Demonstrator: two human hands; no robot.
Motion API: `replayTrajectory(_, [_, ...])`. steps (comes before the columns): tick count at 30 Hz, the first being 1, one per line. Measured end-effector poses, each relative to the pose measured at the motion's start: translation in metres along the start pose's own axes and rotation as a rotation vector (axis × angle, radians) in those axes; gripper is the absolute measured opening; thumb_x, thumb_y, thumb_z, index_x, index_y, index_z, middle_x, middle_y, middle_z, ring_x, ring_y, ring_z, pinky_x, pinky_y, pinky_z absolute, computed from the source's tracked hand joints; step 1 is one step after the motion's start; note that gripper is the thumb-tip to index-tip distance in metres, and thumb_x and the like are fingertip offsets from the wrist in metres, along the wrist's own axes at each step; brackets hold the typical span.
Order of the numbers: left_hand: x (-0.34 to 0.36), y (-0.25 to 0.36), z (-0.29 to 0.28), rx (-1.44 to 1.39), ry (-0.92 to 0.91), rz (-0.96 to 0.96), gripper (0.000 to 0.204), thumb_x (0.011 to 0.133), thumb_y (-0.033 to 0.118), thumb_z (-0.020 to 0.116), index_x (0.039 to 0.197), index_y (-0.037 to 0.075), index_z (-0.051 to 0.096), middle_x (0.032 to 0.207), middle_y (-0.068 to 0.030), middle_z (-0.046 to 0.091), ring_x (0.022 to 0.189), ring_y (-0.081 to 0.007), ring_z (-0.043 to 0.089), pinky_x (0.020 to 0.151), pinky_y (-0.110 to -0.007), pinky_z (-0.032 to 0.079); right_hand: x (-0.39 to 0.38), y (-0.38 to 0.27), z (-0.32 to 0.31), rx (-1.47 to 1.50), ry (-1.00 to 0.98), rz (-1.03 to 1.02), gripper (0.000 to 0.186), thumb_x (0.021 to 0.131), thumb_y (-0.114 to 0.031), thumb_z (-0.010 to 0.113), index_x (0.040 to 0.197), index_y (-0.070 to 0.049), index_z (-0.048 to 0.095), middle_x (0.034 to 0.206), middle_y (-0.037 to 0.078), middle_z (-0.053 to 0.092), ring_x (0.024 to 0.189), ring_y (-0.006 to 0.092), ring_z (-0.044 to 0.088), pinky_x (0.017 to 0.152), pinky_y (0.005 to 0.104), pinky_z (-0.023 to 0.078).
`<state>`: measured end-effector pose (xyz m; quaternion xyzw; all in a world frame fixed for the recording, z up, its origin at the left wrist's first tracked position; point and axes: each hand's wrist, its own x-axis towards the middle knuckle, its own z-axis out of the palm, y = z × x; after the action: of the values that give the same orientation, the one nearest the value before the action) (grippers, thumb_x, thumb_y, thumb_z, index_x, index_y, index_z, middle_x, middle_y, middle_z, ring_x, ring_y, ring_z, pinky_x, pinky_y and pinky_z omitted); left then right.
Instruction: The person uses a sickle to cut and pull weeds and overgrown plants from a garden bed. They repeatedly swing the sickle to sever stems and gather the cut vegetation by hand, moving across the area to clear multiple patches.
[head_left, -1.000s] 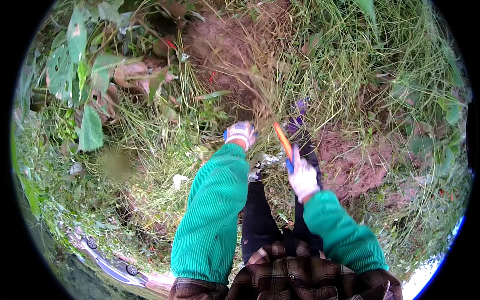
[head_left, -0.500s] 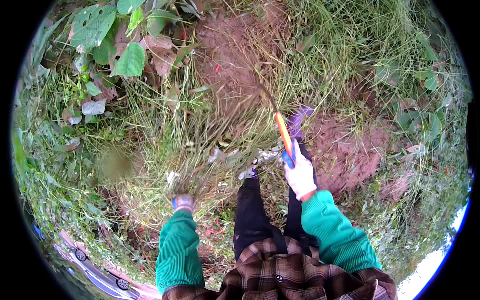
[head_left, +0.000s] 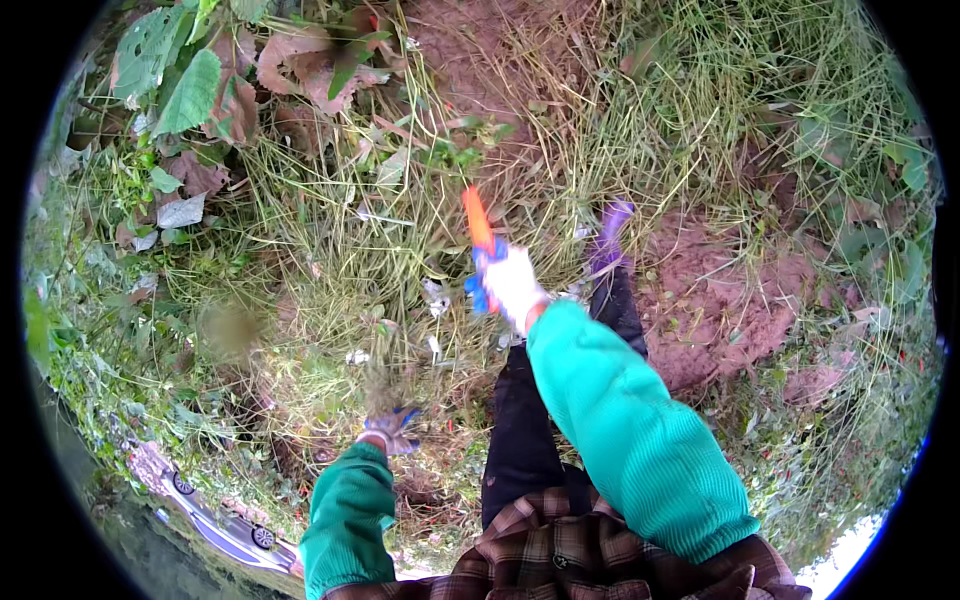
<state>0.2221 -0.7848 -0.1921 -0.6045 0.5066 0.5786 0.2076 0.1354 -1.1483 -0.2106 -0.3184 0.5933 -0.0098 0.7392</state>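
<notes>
My right hand (head_left: 512, 284), in a white glove with blue on the palm side, is closed around the orange handle of a sickle (head_left: 477, 216). The tool reaches into the long grass (head_left: 400, 220) ahead of me; its blade is lost among the stalks. Lower and to the left, my left hand (head_left: 391, 432) wears a similar glove, and its fingers look spread. Just beyond these fingers is a blurred tuft of dry grass (head_left: 381, 388); whether it touches the hand is hard to see.
My purple boot (head_left: 611, 236) stands in the grass beside bare reddish soil (head_left: 715, 300). Broad green leaves (head_left: 192, 95) grow at the far left, with a thick mat of grass (head_left: 740, 110) at the far right. A car (head_left: 225, 520) is parked at the lower left.
My right hand and the sickle have swung left and inward, and the blade has gone out of sight. The left hand has shifted slightly right and nearer, its fingers opened from the grass bunch.
</notes>
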Motion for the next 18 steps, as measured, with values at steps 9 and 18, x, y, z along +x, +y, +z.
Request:
replayTrajectory(9, [0.071,0.054,-0.349,-0.572,1.580,-0.222,0.091,0.067,0.030,0.070,0.134,0.004,0.014,0.134,-0.0206,0.025,0.123,-0.0314,0.026,0.102,-0.041,0.023,-0.076,0.046,-0.036,0.330,-0.270,0.375,0.011,0.080,-0.009,0.055,0.091,-0.009,0.052,0.062,0.000,0.049,0.049,0.0121,0.052,0.036,0.0266,0.042])
replayTrajectory(18, [0.210,-0.009,-0.332,-1.307,0.762,-0.651,0.094,0.066,0.039,0.068,0.134,0.008,0.011,0.125,-0.0172,0.040,0.118,-0.0257,0.037,0.101,-0.033,0.024,-0.116,-0.010,-0.063,0.288,-0.378,0.360,0.030,0.080,-0.018,0.059,0.107,-0.007,0.050,0.070,0.005,0.055,0.052,0.0155,0.055,0.040,0.0273,0.043])
